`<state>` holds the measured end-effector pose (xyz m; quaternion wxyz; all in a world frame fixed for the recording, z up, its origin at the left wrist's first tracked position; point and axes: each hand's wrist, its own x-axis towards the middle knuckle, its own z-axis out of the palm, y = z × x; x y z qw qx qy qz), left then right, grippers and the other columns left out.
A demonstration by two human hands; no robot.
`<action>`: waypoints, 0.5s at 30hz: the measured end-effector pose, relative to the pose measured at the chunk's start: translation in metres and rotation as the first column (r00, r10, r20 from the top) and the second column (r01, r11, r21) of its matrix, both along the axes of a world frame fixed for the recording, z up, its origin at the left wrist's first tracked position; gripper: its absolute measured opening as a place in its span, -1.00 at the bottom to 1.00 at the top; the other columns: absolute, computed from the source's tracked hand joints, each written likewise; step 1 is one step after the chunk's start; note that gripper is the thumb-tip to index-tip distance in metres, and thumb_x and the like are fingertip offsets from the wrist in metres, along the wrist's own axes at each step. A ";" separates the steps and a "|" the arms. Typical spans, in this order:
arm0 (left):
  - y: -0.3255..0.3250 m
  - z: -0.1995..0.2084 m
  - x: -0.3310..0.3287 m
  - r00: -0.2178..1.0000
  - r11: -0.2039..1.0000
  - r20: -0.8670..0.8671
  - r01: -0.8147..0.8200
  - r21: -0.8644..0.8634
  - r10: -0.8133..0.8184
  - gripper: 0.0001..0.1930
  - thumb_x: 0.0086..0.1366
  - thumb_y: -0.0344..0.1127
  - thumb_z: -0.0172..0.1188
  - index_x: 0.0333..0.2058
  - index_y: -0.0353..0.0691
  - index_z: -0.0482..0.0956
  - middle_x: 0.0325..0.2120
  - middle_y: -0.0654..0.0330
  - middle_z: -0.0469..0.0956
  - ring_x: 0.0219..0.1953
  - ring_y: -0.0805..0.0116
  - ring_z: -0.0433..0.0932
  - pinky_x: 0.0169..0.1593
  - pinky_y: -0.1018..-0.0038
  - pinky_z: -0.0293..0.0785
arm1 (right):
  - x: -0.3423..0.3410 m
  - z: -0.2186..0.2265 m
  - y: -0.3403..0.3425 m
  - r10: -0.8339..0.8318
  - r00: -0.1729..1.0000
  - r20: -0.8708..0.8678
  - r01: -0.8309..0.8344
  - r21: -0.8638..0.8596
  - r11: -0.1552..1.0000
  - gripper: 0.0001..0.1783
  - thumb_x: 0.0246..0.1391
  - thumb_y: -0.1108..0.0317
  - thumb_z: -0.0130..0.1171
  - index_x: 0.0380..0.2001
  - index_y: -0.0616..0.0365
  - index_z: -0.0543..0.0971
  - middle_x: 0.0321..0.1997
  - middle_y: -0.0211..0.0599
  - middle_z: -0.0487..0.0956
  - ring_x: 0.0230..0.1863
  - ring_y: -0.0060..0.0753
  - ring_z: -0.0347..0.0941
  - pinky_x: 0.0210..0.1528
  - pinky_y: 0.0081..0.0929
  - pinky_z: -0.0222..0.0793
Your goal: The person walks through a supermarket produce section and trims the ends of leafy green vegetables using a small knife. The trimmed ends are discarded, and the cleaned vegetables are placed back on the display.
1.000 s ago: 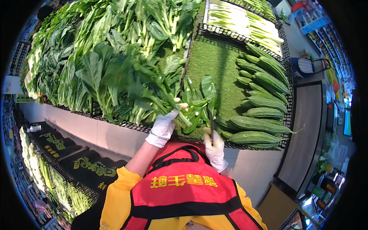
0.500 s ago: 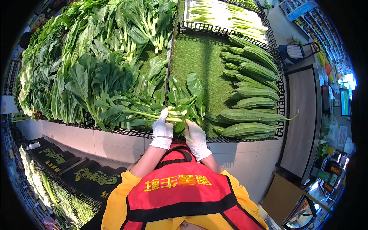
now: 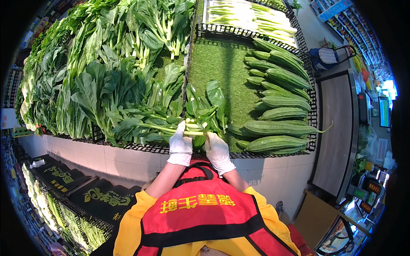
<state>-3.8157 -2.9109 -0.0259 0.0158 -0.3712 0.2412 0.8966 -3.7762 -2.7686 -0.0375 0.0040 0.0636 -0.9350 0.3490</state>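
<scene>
Two white-gloved hands and one held bunch (image 3: pixel 164 129) are in view; its stems overlap too much to count. At least a dozen gourds (image 3: pixel 282 127) lie at two o'clock from the hands, one layer of stalks (image 3: pixel 239 17) at one o'clock, and one big heap (image 3: pixel 98 85) of greens at ten. The bunch lies across the fingertips of the left hand (image 3: pixel 180 147), which is clamped on it: leaves toward nine o'clock, butt ends toward three, just beside the right hand (image 3: pixel 218 153). That hand's fingers are curled, and I cannot tell whether they close on anything. One broad leaf (image 3: pixel 215 96) stands at its twelve o'clock. The left forearm (image 3: pixel 164 179) points to one o'clock, the right forearm (image 3: pixel 235 180) to eleven, above one red apron (image 3: pixel 200 209).
</scene>
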 end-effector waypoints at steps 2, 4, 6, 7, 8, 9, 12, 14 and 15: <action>-0.005 0.005 -0.007 1.000 1.000 -0.016 0.003 0.015 -0.003 -0.78 0.35 -0.29 0.08 -0.17 -0.34 0.49 -0.22 0.10 0.53 -0.14 0.19 0.53 0.02 0.22 0.48 | 0.005 -0.007 0.008 -0.033 0.994 0.106 0.031 0.021 0.999 -0.82 0.10 0.43 0.01 -0.19 0.16 0.42 -0.35 -0.02 0.52 -0.34 0.11 0.46 -0.32 -0.12 0.38; -0.011 0.013 -0.016 0.990 0.998 -0.137 -0.029 0.052 0.036 -0.79 0.34 -0.32 0.10 -0.17 -0.36 0.51 -0.23 0.10 0.53 -0.13 0.26 0.52 0.03 0.26 0.49 | 0.013 -0.010 0.018 -0.101 0.947 0.304 0.085 0.066 0.994 -0.84 0.12 0.43 0.00 -0.21 0.16 0.42 -0.35 0.00 0.53 -0.34 0.14 0.46 -0.31 -0.11 0.38; -0.017 0.019 -0.023 0.992 1.000 -0.123 -0.025 -0.005 0.024 -0.77 0.34 -0.31 0.10 -0.15 -0.37 0.50 -0.19 0.07 0.52 -0.11 0.25 0.51 0.04 0.27 0.48 | 0.020 -0.009 0.025 -0.135 0.959 0.250 0.142 -0.010 0.990 -0.87 0.18 0.40 -0.02 -0.22 0.17 0.43 -0.46 -0.02 0.52 -0.47 -0.03 0.47 -0.39 -0.21 0.37; -0.021 0.022 -0.025 0.992 1.000 -0.126 0.017 -0.004 -0.017 -0.74 0.34 -0.30 0.10 -0.12 -0.38 0.49 -0.17 0.06 0.52 -0.10 0.25 0.51 0.05 0.27 0.48 | 0.021 -0.006 0.027 -0.149 0.939 0.310 0.179 -0.070 0.981 -0.86 0.19 0.40 -0.02 -0.21 0.17 0.43 -0.50 -0.06 0.51 -0.51 -0.12 0.47 -0.42 -0.25 0.36; -0.022 0.023 -0.027 0.994 1.000 -0.104 0.011 0.010 -0.009 -0.72 0.34 -0.30 0.09 -0.09 -0.39 0.47 -0.16 0.05 0.52 -0.09 0.23 0.51 0.06 0.27 0.47 | 0.022 -0.002 0.028 -0.174 0.897 0.407 0.241 -0.120 0.963 -0.86 0.20 0.39 -0.02 -0.21 0.18 0.44 -0.53 -0.09 0.50 -0.55 -0.21 0.46 -0.45 -0.30 0.35; -0.023 0.024 -0.028 0.993 0.998 -0.117 0.030 0.048 -0.025 -0.73 0.34 -0.30 0.08 -0.09 -0.39 0.47 -0.16 0.05 0.52 -0.09 0.23 0.52 0.07 0.27 0.47 | 0.018 0.002 0.025 -0.194 0.861 0.471 0.318 -0.200 0.927 -0.85 0.22 0.37 0.01 -0.19 0.18 0.45 -0.58 -0.30 0.49 -0.58 -0.53 0.40 -0.51 -0.51 0.31; -0.020 0.023 -0.026 0.978 0.987 -0.172 0.137 0.089 -0.120 -0.70 0.33 -0.32 0.09 -0.05 -0.39 0.43 -0.14 0.06 0.50 -0.08 0.12 0.50 0.08 0.14 0.44 | 0.002 0.022 0.019 -0.077 0.831 0.551 0.474 -0.629 0.617 -0.85 0.21 0.36 0.06 -0.21 0.19 0.48 -0.56 -0.46 0.49 -0.56 -0.64 0.39 -0.51 -0.63 0.29; -0.014 0.021 -0.020 0.968 0.978 -0.185 0.187 0.088 -0.168 -0.68 0.29 -0.38 0.12 -0.01 -0.36 0.42 -0.17 0.10 0.53 -0.09 0.12 0.51 0.08 0.17 0.44 | -0.011 0.035 0.015 -0.121 0.895 0.430 0.413 -0.692 0.592 -0.75 0.15 0.31 0.17 -0.15 0.21 0.51 -0.41 -0.43 0.54 -0.49 -0.67 0.39 -0.43 -0.70 0.30; -0.009 0.021 -0.018 0.963 0.969 -0.132 0.244 0.045 -0.236 -0.72 0.27 -0.40 0.13 -0.05 -0.33 0.47 -0.21 0.12 0.55 -0.14 0.18 0.53 0.03 0.26 0.46 | -0.018 0.040 0.014 -0.127 0.892 0.434 0.421 -0.696 0.582 -0.74 0.09 0.37 0.21 -0.15 0.20 0.51 -0.36 -0.44 0.54 -0.43 -0.69 0.40 -0.43 -0.69 0.31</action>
